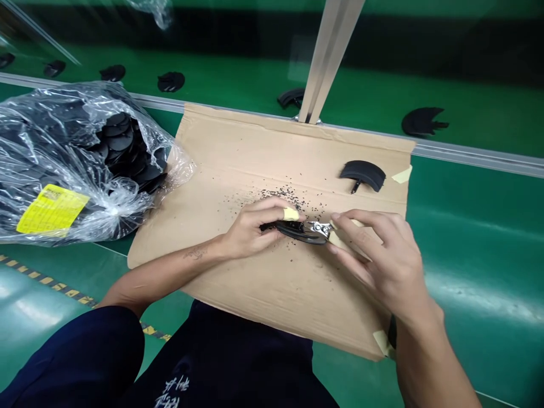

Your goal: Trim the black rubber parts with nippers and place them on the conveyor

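Observation:
My left hand (pixel 259 226) grips a dark curved part (pixel 306 233) over the cardboard sheet (pixel 238 283), with yellowish tape around one finger. From the right, my right hand (pixel 378 249) is closed on small metal nippers (pixel 321 228) whose jaws meet the part. Pale tape wraps fingers of this hand too, and the tool's handles are mostly hidden by them. Tiny black scraps (pixel 287 195) lie scattered on the cardboard just beyond my hands. Another black curved part (pixel 363 174) with a short stem rests at the cardboard's upper right.
A clear plastic bag (pixel 85 164) of black pieces, bearing a yellow label (pixel 53 208), sits on the left. A metal upright (pixel 331 56) rises behind the cardboard from a rail (pixel 480 160). Several black parts lie beyond the rail, one at the right (pixel 423 121).

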Tool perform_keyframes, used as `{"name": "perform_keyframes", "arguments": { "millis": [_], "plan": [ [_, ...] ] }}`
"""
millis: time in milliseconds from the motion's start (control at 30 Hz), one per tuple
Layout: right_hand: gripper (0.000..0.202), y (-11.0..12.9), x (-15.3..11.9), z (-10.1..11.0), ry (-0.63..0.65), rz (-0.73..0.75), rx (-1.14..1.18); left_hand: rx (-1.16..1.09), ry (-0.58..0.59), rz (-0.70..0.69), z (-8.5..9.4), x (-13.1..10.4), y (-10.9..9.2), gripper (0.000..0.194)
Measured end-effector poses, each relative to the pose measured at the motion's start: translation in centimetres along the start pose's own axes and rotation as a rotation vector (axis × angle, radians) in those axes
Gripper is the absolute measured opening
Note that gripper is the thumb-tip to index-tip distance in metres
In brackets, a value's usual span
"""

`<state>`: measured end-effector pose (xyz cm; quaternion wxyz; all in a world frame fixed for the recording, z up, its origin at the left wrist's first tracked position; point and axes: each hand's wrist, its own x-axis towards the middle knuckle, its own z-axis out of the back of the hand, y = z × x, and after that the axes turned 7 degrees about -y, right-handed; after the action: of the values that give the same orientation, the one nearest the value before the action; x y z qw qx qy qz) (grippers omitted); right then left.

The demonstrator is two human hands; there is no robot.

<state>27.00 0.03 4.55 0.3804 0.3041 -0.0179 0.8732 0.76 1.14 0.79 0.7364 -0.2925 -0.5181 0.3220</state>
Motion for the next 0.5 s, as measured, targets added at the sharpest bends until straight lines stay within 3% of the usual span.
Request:
{"name": "perform_keyframes", "arguments": {
  "millis": [500],
  "plan": [
    [0.026,0.46,0.24,0.22,-0.03,0.097,-0.064,-0.037,0.001,-0.017,-0.03,-0.16,-0.07,0.033]
  ]
}}
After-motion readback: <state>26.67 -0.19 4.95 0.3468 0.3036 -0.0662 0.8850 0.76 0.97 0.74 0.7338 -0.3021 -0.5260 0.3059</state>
